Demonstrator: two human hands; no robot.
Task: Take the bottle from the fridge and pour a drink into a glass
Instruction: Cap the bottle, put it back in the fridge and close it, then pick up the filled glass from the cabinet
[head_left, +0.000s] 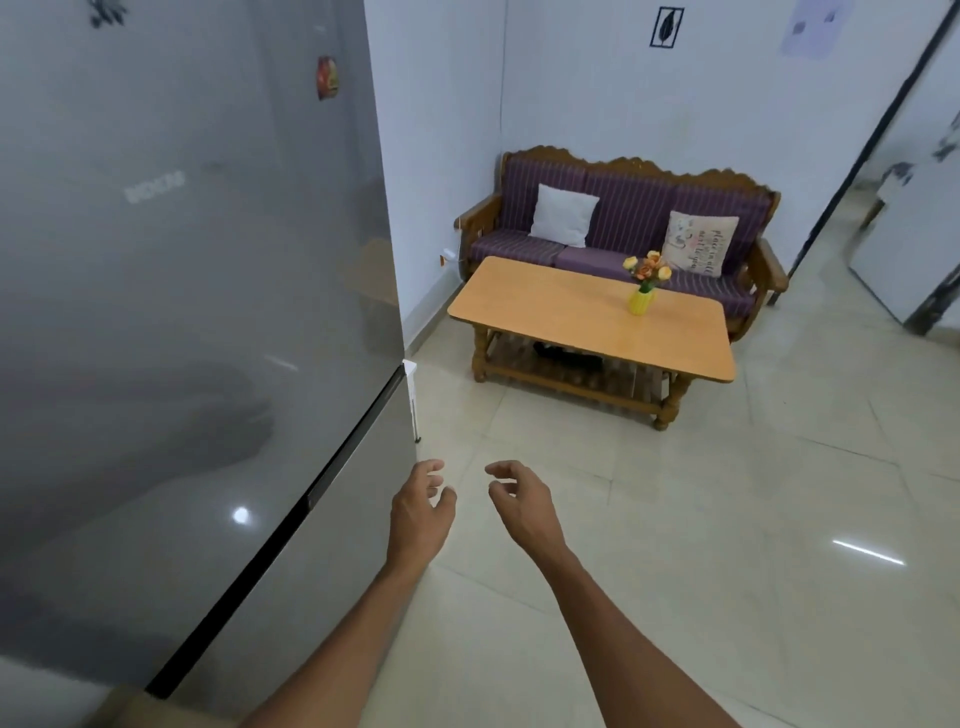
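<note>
Grey steel fridge (182, 312) stands closed; the bottle is not visible. Beside its right edge, left hand (420, 512) and right hand (519, 501) hover, each grip loosely curled, empty. Beyond the fridge, a yellow vase (642, 301) holding flowers (647, 267) stands on the bench (571, 317).

Bright, even indoor light; glare spots on the glossy fridge (197, 312) and floor (779, 519); wide-angle bending at soft edges.

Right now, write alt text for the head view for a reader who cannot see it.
Two bare hands, left hand and right hand, reach forward empty beside a closed grey fridge. Beyond stand a wooden coffee table with a yellow vase of flowers and a purple sofa.
</note>
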